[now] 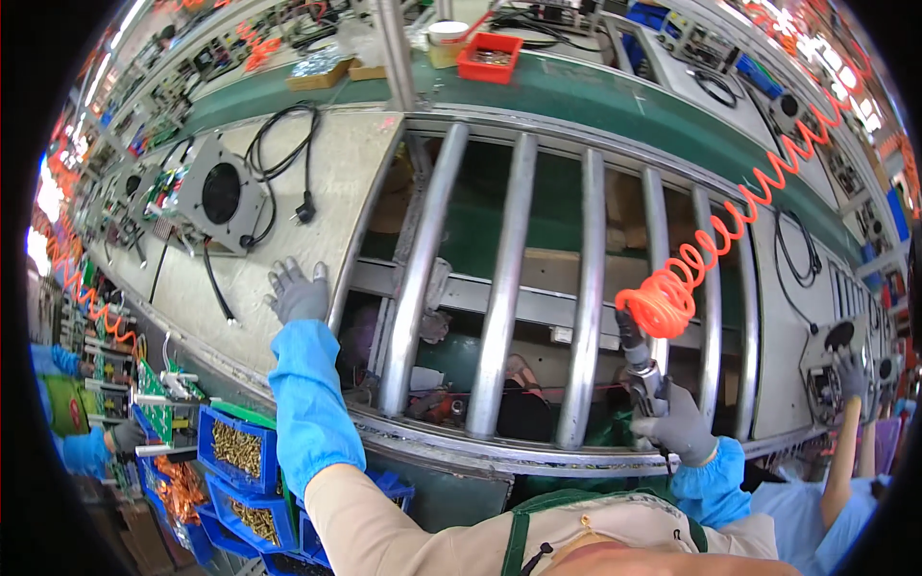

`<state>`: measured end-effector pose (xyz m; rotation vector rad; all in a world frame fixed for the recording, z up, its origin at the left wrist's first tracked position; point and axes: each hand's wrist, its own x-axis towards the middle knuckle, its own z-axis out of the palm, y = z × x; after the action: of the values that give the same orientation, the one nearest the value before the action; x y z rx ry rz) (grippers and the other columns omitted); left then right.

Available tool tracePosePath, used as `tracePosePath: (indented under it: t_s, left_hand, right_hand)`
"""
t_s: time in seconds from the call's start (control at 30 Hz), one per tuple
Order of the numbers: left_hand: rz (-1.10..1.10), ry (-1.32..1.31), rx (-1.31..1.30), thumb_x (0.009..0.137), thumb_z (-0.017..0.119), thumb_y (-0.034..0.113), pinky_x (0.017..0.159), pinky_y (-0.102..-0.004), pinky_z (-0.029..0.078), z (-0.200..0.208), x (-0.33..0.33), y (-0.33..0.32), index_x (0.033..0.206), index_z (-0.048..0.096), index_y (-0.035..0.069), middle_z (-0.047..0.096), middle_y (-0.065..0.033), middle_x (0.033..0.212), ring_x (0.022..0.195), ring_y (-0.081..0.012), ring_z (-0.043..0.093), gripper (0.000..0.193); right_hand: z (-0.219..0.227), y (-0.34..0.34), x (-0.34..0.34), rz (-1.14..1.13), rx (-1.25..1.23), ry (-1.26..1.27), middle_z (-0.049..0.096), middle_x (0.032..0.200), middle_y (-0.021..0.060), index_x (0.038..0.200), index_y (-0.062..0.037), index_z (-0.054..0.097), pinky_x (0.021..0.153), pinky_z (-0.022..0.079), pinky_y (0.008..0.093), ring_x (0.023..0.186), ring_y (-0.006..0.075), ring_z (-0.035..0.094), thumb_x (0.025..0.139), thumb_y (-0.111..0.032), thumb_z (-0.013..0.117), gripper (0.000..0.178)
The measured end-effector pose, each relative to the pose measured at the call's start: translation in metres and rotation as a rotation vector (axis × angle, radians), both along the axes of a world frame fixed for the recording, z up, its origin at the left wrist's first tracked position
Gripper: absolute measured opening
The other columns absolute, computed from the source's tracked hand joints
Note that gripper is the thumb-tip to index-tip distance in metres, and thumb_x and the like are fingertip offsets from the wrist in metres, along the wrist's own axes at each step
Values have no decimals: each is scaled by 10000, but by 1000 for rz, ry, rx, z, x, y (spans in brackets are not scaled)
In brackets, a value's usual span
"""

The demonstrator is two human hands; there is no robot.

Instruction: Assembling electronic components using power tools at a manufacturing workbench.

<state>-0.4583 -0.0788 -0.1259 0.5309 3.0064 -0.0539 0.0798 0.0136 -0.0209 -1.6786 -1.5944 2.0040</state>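
Note:
My left hand [299,291], in a grey glove with a blue sleeve, lies spread on the pale work board [360,154] near its right edge. Beyond it on that board stands a metal unit with a round black fan [221,192], and a black power cord [305,182] with a plug lies beside it. In my gloved right hand [684,427] is a pneumatic screwdriver [642,363], held above the metal rollers. An orange coiled air hose [663,300] runs from its top up to the right.
Metal rollers [504,288] with gaps cross the middle. Blue bins [235,451] of brass-coloured screws stand at lower left. A red bin [490,58] and white tub [448,40] sit on the far green ledge. At right, a co-worker's gloved hand [850,372] touches another fan unit [834,341].

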Motion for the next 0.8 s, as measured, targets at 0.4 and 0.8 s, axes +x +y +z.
tracePosePath:
  t_s: [0.4,0.8]
  left_hand:
    - [-65,-45,16,935,291,567,1142,-554,61,3,175,53,1506,188,86,122,-148,1577,1457,-310,95,753]
    - [-306,-138,138,883,404,545,1079,-678,2,-9,389,96,1494,240,89,114,-172,1571,1445,-390,11,780]
  right_hand:
    - [-5,-16,55,176,85,92,635,1014,35,1170,-1,603,842,448,278,896,104,554,672,-123,759,535]
    - [-6,-41,136,-31,-10,211,578,838,25,1100,-26,563,591,448,250,671,93,536,667,-58,725,464]
